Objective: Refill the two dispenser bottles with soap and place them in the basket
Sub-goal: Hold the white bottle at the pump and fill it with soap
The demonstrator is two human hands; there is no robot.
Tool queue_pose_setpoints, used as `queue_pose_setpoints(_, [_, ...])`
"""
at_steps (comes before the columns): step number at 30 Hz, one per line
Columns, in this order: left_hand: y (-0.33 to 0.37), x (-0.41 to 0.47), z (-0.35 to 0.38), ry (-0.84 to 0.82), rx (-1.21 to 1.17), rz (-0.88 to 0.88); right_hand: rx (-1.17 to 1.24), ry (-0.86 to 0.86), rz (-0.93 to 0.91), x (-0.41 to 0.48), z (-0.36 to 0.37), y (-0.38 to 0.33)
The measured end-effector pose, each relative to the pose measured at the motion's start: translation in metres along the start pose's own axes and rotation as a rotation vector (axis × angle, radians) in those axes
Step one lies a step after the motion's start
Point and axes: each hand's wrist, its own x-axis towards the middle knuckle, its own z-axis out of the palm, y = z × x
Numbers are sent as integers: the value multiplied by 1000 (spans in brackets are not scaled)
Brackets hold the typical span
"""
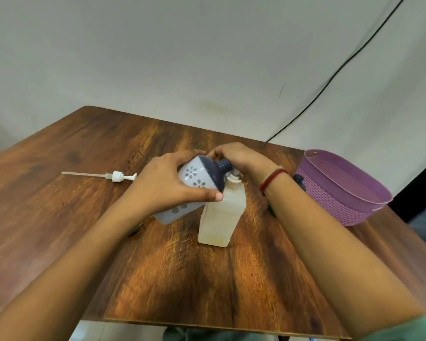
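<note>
My left hand (172, 185) grips a white bottle (194, 177) with grey flower prints and a navy top, tilted so that its neck points right. The neck sits just above the mouth of a clear square bottle (220, 217), which stands upright mid-table and holds pale yellowish liquid. My right hand (239, 157) curls over the navy neck where the two bottles meet; what lies under its palm is hidden. A white pump head (117, 176) with its long tube lies flat on the table to the left. The purple woven basket (342, 193) stands at the right edge.
The wooden table (158, 279) has open surface in front of the bottles and at the left. A small dark object (299, 180) sits between my right wrist and the basket. A black cable (330, 80) runs down the wall behind.
</note>
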Motion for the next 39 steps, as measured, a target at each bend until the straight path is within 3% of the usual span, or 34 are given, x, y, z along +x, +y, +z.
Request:
queue_pose_setpoints(4, [2, 1, -2, -15, -10, 6, -238, -64, -4, -2, -8, -12])
queue_pose_setpoints(9, [0, 4, -2, 6, -18, 13, -188, -95, 5, 3, -10, -10])
queue_pose_setpoints(13, [-3, 3, 0, -24, 9, 13, -89, 28, -31, 6, 1, 1])
queue_pose_setpoints(21, [-1, 5, -5, 5, 27, 8, -343, -63, -47, 3, -6, -14])
queue_pose_setpoints(39, [3, 4, -3, -20, -5, 7, -268, -47, 12, -9, -5, -10])
